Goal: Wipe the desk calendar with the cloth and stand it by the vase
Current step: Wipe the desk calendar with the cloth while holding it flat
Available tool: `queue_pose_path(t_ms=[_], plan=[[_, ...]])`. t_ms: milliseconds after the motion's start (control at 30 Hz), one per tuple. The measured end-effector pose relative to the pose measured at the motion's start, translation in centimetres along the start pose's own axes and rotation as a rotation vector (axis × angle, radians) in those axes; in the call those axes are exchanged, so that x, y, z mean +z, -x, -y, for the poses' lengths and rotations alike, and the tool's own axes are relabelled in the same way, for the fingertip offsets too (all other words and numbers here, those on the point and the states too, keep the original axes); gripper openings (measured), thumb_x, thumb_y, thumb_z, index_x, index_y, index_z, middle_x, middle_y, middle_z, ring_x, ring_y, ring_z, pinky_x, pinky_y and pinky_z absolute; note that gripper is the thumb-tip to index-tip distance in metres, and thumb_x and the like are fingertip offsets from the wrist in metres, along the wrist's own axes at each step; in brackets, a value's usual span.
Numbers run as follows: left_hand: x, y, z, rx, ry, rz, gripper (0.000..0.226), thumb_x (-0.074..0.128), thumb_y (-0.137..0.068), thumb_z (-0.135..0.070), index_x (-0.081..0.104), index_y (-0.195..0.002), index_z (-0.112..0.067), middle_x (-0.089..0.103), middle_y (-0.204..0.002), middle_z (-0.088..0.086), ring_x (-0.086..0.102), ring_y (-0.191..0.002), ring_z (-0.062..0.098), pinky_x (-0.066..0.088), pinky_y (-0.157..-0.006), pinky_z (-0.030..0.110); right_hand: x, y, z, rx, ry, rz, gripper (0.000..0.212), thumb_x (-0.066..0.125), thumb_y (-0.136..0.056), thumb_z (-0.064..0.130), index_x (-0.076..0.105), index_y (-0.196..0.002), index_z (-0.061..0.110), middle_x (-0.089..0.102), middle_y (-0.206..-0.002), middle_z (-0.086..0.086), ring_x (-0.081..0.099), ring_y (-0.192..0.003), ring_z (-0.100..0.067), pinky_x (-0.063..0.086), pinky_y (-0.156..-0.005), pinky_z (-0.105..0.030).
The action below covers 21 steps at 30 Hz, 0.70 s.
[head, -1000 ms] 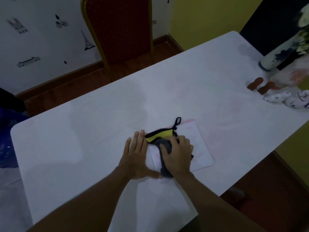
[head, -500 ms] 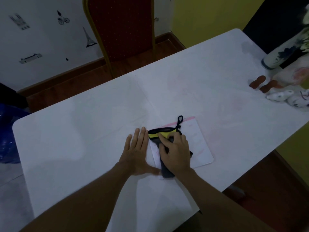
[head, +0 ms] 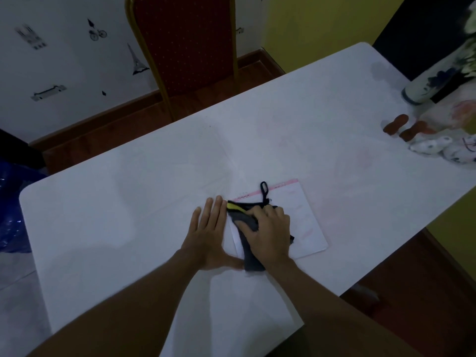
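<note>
A white tabletop (head: 128, 215) fills the view; a red chair (head: 184, 42) stands behind it, and small figurines (head: 438, 148) sit at its right edge.

bare table (head: 322, 130) toward vase (head: 432, 81) — figurines (head: 438, 148) beside it

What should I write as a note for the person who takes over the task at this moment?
Left hand: flat on the table, beside the desk calendar.
Right hand: pressing the cloth on the calendar.
The calendar lies flat near the front edge. The vase stands at the far right corner.
Done: wiping is under way.
Left: finish wiping, then stand the calendar by the vase.
</note>
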<state>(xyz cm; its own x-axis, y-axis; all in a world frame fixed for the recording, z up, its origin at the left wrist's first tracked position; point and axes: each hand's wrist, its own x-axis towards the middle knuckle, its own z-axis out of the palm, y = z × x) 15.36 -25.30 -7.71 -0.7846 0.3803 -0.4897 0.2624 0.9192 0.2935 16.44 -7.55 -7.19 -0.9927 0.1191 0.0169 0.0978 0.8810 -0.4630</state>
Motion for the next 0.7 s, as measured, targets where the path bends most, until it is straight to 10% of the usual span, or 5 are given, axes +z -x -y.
queue_pose_path(t_ms=[100,300,533,700], plan=[[0.1,0.1,0.0,0.0,-0.008,-0.008,0.163,0.047,-0.048,-0.105,-0.033,-0.155,-0.011,-0.04,-0.164,0.006,-0.038,-0.15,0.027,-0.015,-0.126,0.051,0.3,-1.1,0.9,0.145,-0.02,-0.011,0.026,0.066,-0.087,0.05,0.063,-0.091,0.024,0.06,-0.087,0.0,0.05,-0.088,-0.026,0.039,-0.075,-0.038],[-0.2,0.0,-0.2,-0.013,0.02,0.005,0.165,0.043,-0.043,-0.108,-0.037,-0.152,-0.014,-0.04,-0.164,0.005,-0.039,-0.15,0.026,-0.014,-0.126,0.052,-0.7,-0.2,-2.1,-0.166,0.079,-0.017,0.02,0.066,-0.088,0.041,0.071,-0.098,0.025,0.061,-0.091,-0.002,0.053,-0.085,-0.028,0.037,-0.069,-0.038],[0.0,-0.1,-0.1,-0.013,0.037,-0.005,0.167,0.048,-0.043,-0.107,-0.034,-0.154,-0.014,-0.04,-0.164,0.004,-0.039,-0.15,0.026,-0.016,-0.125,0.052,-1.5,-4.7,-3.0,0.376,0.058,-0.184,0.023,0.067,-0.089,0.033,0.067,-0.104,0.015,0.063,-0.105,-0.013,0.052,-0.099,-0.037,0.038,-0.082,-0.045],[0.2,-0.1,0.1,-0.009,0.033,-0.009,0.166,0.043,-0.041,-0.109,-0.034,-0.154,-0.015,-0.039,-0.165,0.005,-0.037,-0.151,0.026,-0.011,-0.126,0.054,-1.0,-0.8,-3.7,-0.034,0.132,-0.111,0.029,0.065,-0.089,0.031,0.072,-0.117,0.025,0.062,-0.104,-0.007,0.053,-0.096,-0.034,0.04,-0.077,-0.042]])
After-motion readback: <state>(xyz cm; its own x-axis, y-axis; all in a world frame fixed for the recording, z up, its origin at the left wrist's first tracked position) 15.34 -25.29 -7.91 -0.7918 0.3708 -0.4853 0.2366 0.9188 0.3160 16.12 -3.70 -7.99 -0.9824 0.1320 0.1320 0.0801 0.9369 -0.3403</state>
